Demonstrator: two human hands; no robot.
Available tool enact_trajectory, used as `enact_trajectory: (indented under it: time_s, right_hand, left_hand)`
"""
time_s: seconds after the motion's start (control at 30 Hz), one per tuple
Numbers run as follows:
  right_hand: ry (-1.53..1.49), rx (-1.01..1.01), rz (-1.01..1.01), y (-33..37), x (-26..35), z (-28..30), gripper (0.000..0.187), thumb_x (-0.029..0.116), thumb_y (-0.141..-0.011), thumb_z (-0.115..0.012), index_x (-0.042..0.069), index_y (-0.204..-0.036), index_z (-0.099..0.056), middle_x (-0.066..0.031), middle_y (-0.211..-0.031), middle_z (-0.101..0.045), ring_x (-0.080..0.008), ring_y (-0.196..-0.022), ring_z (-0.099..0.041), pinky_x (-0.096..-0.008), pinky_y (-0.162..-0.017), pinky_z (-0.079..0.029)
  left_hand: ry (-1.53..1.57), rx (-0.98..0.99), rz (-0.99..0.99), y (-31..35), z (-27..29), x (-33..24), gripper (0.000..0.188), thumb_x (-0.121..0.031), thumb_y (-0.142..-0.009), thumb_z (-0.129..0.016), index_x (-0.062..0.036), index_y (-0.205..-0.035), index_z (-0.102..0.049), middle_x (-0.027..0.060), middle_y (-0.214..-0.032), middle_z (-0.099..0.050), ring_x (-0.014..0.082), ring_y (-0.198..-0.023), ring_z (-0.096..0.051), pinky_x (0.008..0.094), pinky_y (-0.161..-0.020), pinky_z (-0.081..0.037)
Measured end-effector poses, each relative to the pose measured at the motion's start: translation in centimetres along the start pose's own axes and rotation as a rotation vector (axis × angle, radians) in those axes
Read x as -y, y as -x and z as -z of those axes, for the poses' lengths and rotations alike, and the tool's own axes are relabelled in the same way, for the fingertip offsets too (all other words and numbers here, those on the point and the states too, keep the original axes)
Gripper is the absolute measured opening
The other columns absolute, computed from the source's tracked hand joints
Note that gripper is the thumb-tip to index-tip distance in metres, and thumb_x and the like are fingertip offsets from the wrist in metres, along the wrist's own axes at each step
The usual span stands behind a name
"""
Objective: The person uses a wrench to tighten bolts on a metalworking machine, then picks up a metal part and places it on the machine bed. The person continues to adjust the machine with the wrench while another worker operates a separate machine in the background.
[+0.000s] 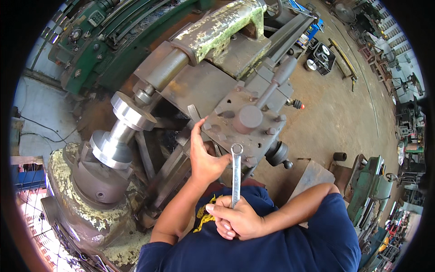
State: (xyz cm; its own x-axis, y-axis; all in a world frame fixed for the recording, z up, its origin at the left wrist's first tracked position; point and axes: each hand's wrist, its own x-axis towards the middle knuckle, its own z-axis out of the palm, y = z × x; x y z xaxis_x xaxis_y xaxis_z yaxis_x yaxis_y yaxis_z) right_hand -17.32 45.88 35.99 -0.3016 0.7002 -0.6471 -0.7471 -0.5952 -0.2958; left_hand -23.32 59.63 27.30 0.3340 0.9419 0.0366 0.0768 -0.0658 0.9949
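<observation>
My right hand [238, 218] is closed around the shank of a steel ring spanner [236, 174], held upright in front of my chest with its ring end up. My left hand [206, 161] lies against the near left side of the square tool post [226, 113], thumb and forefinger spread wide. Its other fingers are partly hidden. The forefinger's tip is close to a cutting tool [194, 113] that sticks out of the post. On top of the post stands a clamping lever [274, 84] with a round hub. To the left, a shiny stepped workpiece [122, 131] sits between chuck and tailstock.
The lathe chuck [99, 179] is at the lower left, and the worn green tailstock [217, 29] at the top. A dark handwheel [277, 153] projects right of the tool post. Another green machine [108, 45] stands at the far left. A black crate [321, 59] sits on the floor.
</observation>
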Motion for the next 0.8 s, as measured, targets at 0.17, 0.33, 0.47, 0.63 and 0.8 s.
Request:
enact_trajectory:
  time_s: [0.17,0.33,0.47,0.63,0.8]
  right_hand:
    - [-0.106,0.071,0.132,-0.8,-1.6,-0.5,0.040,0.021,-0.100,-0.063,0.006,-0.068,-0.046,-0.0008,-0.048,-0.041,-0.0103,-0.034,-0.040,-0.0273,-0.032,-0.030]
    - [-0.110,0.130,0.060,-0.9,-1.4,0.0,0.037,0.031,-0.097,-0.068,0.007,-0.077,-0.048,0.0004,-0.051,-0.044,-0.0106,-0.034,-0.042,-0.0278,-0.034,-0.031]
    - [-0.051,0.169,0.089,-0.9,-1.4,0.4,0.033,0.031,-0.099,-0.063,0.011,-0.077,-0.049,0.0010,-0.055,-0.046,-0.0117,-0.039,-0.045,-0.0272,-0.037,-0.033]
    - [-0.047,0.183,0.078,-1.9,-2.0,1.6,0.031,0.032,-0.097,-0.064,0.010,-0.079,-0.052,0.0007,-0.058,-0.047,-0.0122,-0.043,-0.044,-0.0269,-0.041,-0.035]
    - [0.050,0.260,0.449,-1.3,-3.4,0.9,0.019,0.023,-0.100,-0.058,0.004,-0.096,-0.059,-0.0010,-0.055,-0.047,-0.0149,-0.040,-0.046,-0.0291,-0.036,-0.037]
  left_hand:
    - [0.076,0.001,0.000,0.3,-0.2,0.4,0.104,-0.001,-0.058,-0.084,-0.0027,-0.147,-0.032,0.0160,-0.128,-0.053,0.0221,-0.098,-0.062,0.0322,-0.072,-0.052]
    - [0.012,0.002,-0.109,0.5,-0.2,-1.0,0.115,-0.001,-0.049,-0.095,-0.0017,-0.147,-0.034,0.0156,-0.126,-0.060,0.0243,-0.113,-0.061,0.0363,-0.094,-0.053]
    - [-0.069,-0.024,-0.139,1.3,-0.5,-1.8,0.106,0.011,-0.057,-0.086,0.0019,-0.148,-0.033,0.0150,-0.122,-0.060,0.0188,-0.098,-0.061,0.0307,-0.079,-0.056]
    - [-0.062,-0.104,-0.144,1.4,-0.5,-1.4,0.110,0.003,-0.051,-0.090,0.0050,-0.146,-0.035,0.0172,-0.123,-0.063,0.0214,-0.104,-0.060,0.0335,-0.091,-0.051]
    - [-0.112,-0.093,-0.089,2.3,-0.1,-1.4,0.102,0.008,-0.058,-0.083,0.0026,-0.148,-0.035,0.0148,-0.111,-0.066,0.0202,-0.097,-0.062,0.0346,-0.087,-0.052]
